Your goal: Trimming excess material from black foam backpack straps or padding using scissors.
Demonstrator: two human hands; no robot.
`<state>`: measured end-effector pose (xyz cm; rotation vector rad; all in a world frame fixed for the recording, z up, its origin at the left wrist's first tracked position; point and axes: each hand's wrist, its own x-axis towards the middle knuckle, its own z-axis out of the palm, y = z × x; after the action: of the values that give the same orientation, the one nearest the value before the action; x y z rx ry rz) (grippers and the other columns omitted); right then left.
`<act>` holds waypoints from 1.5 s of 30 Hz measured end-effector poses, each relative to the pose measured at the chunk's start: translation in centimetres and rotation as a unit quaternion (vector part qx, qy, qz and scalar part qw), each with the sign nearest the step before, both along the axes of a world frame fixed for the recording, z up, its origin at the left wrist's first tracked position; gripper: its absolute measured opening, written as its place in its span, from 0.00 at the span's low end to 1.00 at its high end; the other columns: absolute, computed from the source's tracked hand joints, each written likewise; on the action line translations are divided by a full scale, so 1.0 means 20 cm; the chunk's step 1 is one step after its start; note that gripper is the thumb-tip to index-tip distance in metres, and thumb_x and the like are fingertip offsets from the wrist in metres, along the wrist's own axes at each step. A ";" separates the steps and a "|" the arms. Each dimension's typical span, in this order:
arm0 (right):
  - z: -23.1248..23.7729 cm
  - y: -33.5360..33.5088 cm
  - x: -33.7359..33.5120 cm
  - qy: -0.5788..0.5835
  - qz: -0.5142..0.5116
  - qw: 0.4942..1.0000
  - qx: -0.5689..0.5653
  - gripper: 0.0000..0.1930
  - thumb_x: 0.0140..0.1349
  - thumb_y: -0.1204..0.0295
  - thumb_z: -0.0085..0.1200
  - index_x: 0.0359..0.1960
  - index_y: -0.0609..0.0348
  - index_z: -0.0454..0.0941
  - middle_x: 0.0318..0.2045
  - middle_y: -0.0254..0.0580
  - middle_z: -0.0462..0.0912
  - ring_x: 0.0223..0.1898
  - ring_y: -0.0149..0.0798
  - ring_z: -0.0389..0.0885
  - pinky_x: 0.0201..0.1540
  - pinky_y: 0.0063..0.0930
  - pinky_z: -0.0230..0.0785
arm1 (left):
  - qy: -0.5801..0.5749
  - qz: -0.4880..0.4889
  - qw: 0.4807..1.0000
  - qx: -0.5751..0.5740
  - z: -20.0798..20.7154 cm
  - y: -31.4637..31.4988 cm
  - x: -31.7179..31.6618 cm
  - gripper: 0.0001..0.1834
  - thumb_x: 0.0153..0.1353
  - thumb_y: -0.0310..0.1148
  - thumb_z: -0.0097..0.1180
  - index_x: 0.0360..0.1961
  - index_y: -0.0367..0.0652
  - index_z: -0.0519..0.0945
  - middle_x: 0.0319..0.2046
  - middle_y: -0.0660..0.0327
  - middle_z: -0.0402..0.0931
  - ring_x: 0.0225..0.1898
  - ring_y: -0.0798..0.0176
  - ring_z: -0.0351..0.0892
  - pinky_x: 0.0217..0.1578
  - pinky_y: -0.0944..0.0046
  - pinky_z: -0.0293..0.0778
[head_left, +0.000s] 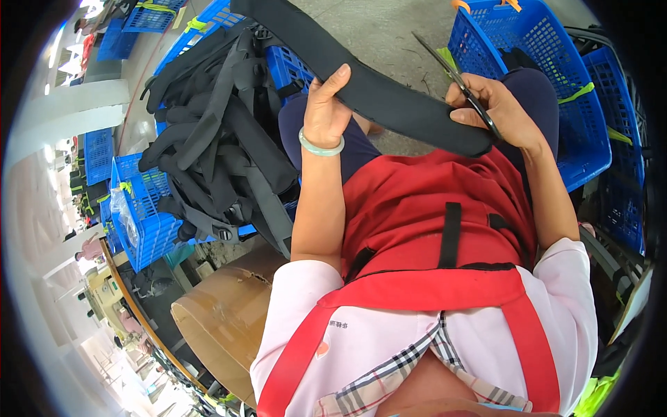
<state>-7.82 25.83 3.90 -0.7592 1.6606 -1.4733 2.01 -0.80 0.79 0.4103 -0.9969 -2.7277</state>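
A long black padded strap (396,104) stretches from the top of the view down to its rounded end over my lap. My left hand (328,108), with a pale green bangle at the wrist, is closed round its middle, thumb on top. At the rounded end, my right hand (490,104) pinches the strap's edge with thumb and fingers. The same hand also holds dark scissors (445,64), their tip pointing up and left, away from the strap. The handles are partly hidden by the fingers. Beneath the strap lies my red apron (438,201).
To my left, a heap of black padded straps (222,132) overfills a blue crate. Another blue crate (142,208) stands beyond it, with a cardboard box (229,313) nearer me. Blue crates (556,132) with yellow-green ties stand close on my right.
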 end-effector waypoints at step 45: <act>-0.05 0.04 0.08 0.260 0.068 0.949 0.163 0.24 0.50 0.78 0.56 0.49 0.62 0.62 0.37 0.56 0.78 0.43 0.60 0.76 0.43 0.43 0.66 | 0.043 -0.079 0.994 -0.061 -0.06 0.12 0.03 0.16 0.53 0.14 0.60 0.43 0.38 0.78 0.40 0.55 0.80 0.43 0.58 0.80 0.48 0.56 0.77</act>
<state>-6.17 26.65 2.89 -1.1085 2.1224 -0.9059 2.71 1.50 -0.35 0.1977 -1.2121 -2.7749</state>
